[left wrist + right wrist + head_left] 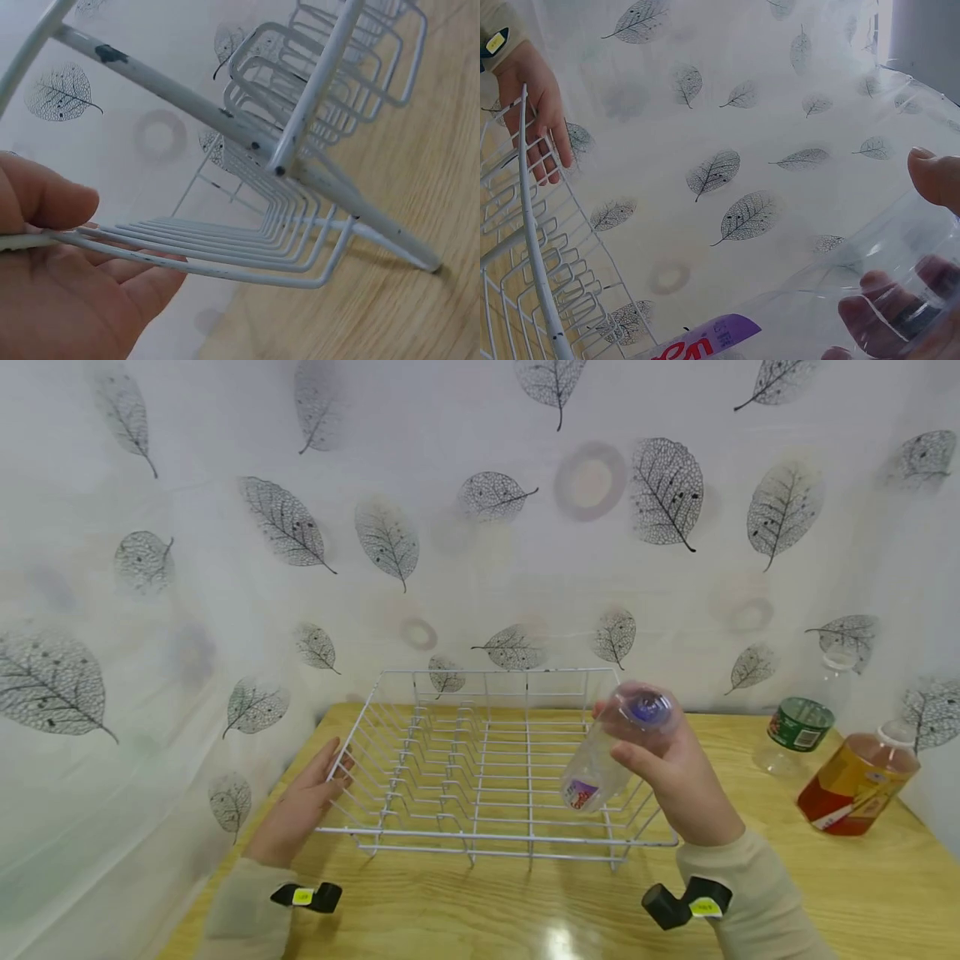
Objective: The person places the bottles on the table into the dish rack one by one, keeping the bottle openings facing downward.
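A white wire dish rack [498, 837] with worn coating stands on the table in the head view. At its left side my left hand [300, 797] holds the rim; in the left wrist view the thumb [71, 204] lies over the wire and the fingers pass beneath. My right hand [693, 785] grips a clear plastic bottle [596, 764] above the rack's right part. The bottle is tilted, its blue-purple round end up and a purple-red label [712, 341] near the lower end. Fingers show through the clear plastic in the right wrist view.
On the right of the wooden table [465, 910] stand a clear bottle with a green label [800, 724] and a red-orange bottle [858, 785]. A translucent leaf-print curtain [480, 577] hangs behind and along the left side.
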